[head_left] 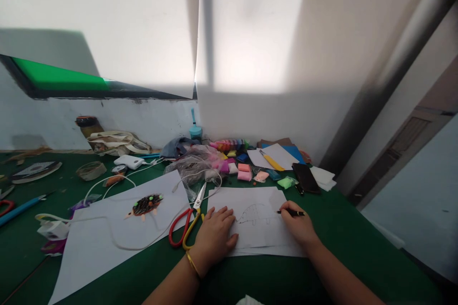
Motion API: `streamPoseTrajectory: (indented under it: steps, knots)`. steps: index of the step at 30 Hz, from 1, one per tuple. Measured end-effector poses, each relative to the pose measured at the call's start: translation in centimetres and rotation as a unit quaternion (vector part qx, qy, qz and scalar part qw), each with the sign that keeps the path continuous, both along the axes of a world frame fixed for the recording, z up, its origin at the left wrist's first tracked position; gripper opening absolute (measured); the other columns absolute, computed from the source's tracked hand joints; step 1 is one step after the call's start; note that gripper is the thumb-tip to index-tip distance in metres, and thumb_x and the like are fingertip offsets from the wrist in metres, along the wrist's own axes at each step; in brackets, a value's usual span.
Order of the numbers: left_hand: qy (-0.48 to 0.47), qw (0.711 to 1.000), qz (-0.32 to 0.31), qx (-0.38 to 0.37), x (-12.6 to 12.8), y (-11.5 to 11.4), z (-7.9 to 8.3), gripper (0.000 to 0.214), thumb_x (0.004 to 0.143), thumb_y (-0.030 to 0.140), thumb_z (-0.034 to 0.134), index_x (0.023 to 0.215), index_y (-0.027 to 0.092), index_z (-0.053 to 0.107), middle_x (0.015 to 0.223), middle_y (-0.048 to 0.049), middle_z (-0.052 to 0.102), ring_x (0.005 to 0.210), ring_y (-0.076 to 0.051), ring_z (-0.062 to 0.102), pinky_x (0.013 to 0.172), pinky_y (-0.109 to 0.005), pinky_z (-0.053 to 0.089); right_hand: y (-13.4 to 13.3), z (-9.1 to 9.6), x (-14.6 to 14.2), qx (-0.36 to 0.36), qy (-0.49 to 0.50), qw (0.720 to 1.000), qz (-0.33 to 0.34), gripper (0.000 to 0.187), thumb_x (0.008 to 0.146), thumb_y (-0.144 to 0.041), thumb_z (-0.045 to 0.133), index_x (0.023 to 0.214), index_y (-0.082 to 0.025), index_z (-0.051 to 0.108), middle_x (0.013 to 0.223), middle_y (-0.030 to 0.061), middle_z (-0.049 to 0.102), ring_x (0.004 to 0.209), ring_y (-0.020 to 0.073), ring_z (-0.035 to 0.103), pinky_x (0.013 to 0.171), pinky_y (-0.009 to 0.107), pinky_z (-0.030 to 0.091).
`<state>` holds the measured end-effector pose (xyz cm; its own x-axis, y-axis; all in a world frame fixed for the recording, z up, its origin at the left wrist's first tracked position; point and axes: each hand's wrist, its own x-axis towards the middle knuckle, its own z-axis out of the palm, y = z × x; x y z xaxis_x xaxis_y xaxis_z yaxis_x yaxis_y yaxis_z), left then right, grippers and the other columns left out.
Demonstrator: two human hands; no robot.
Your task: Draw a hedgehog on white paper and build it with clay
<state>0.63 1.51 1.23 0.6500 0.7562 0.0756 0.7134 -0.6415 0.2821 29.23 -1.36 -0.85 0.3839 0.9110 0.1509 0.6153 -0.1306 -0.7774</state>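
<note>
My right hand (pixel 295 223) grips a black pen (pixel 294 212), its tip at the right part of a white paper sheet (pixel 263 240). On that sheet is a line drawing of a hedgehog-like animal (pixel 255 214) with a pointed snout and short legs. My left hand (pixel 215 236) lies flat with fingers spread on the sheet's left side, holding nothing. Just left of it lie scissors (pixel 196 206) with one red and one yellow handle. A larger white sheet (pixel 96 257) farther left bears a dark hedgehog figure (pixel 147 205) with green dots.
Packets of coloured clay (pixel 244 172) and a plastic bag (pixel 195 162) lie behind the paper. A yellow cutter (pixel 272 160) and a black phone (pixel 306 177) are at back right. A white cable (pixel 125 248) with a charger (pixel 53 230) crosses the left sheet.
</note>
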Motion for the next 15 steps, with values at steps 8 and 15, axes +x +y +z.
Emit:
streamPoseTrajectory:
  steps: [8,15]
  knots:
    - [0.006,1.0,-0.001,-0.002,0.03,0.02,0.2,0.05,0.086,0.044,0.051,0.132,0.026,0.052,0.143,-0.0042,0.047,0.136,-0.025,0.034,0.115,-0.052,0.015,0.23,-0.33,-0.19,-0.019,-0.015,1.0,-0.001,0.016,0.072,-0.03,0.044,0.067,-0.023,0.057,0.066,-0.0023,0.062,0.067,0.0181,0.058,0.057,0.025,0.037]
    - [0.012,1.0,0.001,-0.014,0.03,-0.03,0.37,0.051,0.086,0.045,0.051,0.133,0.027,0.05,0.144,-0.0033,0.046,0.136,-0.025,0.034,0.115,-0.052,0.014,-0.12,0.16,0.01,-0.019,-0.002,1.0,0.005,0.015,0.071,-0.026,0.042,0.067,-0.023,0.056,0.069,-0.0017,0.062,0.072,0.0192,0.058,0.06,0.026,0.039]
